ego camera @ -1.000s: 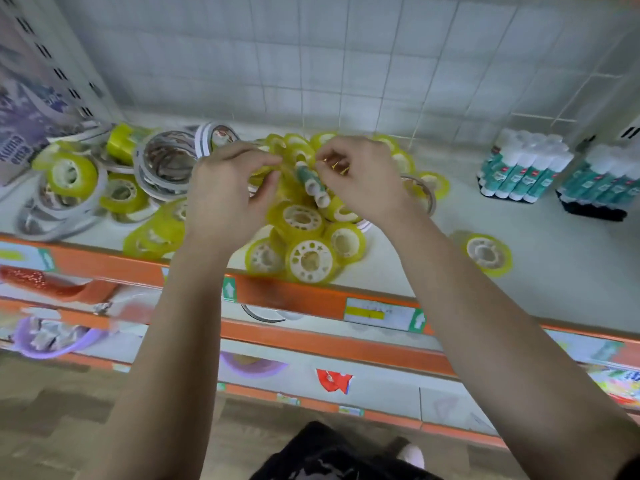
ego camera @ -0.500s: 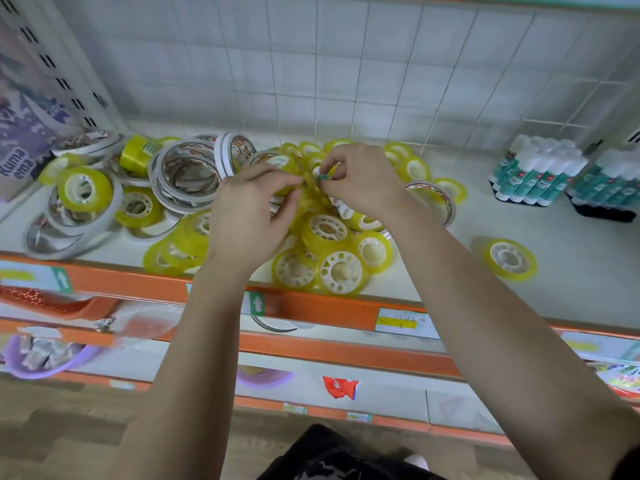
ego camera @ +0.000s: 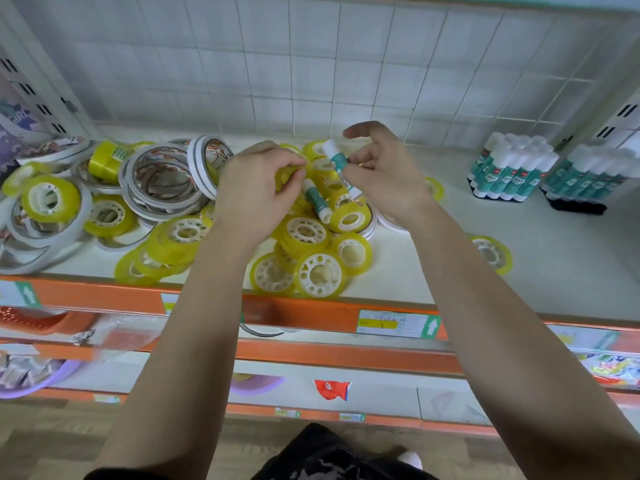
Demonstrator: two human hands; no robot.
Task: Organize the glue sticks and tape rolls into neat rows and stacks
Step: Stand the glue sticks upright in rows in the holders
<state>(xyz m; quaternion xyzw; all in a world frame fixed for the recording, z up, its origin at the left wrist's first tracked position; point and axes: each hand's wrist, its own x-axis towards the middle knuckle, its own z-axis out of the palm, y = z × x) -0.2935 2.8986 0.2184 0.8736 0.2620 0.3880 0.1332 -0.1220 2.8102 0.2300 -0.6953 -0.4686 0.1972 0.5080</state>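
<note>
White tiles (ego camera: 311,64) back the shelf (ego camera: 554,244) you're working at, which has an orange front rail (ego camera: 104,299). Your right hand (ego camera: 384,178) is up over the heap of yellow tape rolls (ego camera: 304,233) in the middle of the shelf. Its thumb and curled fingers pinch a glue stick (ego camera: 336,157) by the teal body, white cap tilted up and to the left, while the forefinger sticks out free above it. A second glue stick (ego camera: 316,199) lies slanted on the heap just below, between your two hands. Your left hand (ego camera: 256,188) hovers over the heap's left side, fingers curled, with yellow tape showing between thumb and forefinger; I cannot tell whether you actually grip that roll. Left of the heap sit larger white-edged tape rolls (ego camera: 162,178), some leaning on edge. At the far right, blocks of glue sticks (ego camera: 512,168) stand upright, well apart from your hands. A lone yellow roll (ego camera: 491,252) lies flat near the front rail.
</note>
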